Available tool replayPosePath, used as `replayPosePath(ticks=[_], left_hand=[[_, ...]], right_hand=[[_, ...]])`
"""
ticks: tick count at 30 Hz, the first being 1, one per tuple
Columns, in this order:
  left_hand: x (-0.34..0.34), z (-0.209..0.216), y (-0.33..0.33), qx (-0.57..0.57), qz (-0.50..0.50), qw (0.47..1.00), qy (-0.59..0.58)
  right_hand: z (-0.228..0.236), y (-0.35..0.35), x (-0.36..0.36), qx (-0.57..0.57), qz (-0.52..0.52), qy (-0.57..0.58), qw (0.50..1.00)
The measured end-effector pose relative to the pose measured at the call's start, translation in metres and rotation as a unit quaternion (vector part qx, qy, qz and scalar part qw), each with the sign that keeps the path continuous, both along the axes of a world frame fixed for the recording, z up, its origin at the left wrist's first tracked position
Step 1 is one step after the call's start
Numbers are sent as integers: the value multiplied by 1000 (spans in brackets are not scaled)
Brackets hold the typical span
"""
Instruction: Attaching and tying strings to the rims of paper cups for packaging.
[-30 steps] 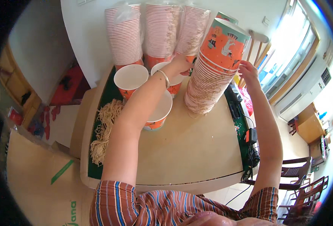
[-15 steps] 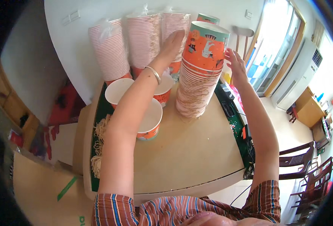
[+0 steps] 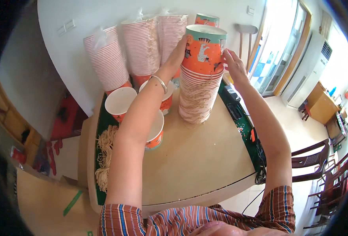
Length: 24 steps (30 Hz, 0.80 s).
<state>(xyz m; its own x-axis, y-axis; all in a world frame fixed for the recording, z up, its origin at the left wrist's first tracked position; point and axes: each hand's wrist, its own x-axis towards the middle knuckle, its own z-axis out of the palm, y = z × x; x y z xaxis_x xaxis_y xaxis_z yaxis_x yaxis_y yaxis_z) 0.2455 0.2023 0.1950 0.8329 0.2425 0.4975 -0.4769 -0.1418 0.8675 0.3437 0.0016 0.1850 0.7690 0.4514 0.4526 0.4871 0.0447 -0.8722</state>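
Observation:
A tall stack of upside-down paper buckets (image 3: 199,94) stands on the table, pale rims layered below and beige string running across them. Its top bucket (image 3: 203,53) is orange and teal with printed figures. My left hand (image 3: 177,55) lies against that bucket's left side, its fingertips partly hidden. On the other side, the fingers of my right hand (image 3: 235,67) are bent against the bucket's right edge. Under my left forearm stand upright open paper buckets, one (image 3: 120,100) at the left and another (image 3: 155,131) nearer me, partly covered by the arm.
Bagged stacks of paper buckets (image 3: 107,59) line the wall behind. Beige string bundles (image 3: 105,157) lie along the table's left edge. Black adapters and cables (image 3: 233,96) sit along the right edge. A wooden chair (image 3: 311,161) stands right of the table (image 3: 189,165).
My left hand has come in against the top bucket's side, and my right fingers have closed in on its other edge. The whole view has shifted slightly.

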Motion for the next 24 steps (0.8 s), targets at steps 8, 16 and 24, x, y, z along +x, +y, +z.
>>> replayPosePath(ticks=[8, 16, 24], left_hand=[[12, -6, 10, -43, -23, 998, 34], [16, -12, 3, -61, -58, 996, -8], [11, -20, 3, -33, 9, 999, -37]], right_hand=[[4, 1, -16, -34, -54, -26, 998], [-2, 2, -3, -43, -52, -56, 996], [-15, 10, 13, -40, -61, -126, 989]])
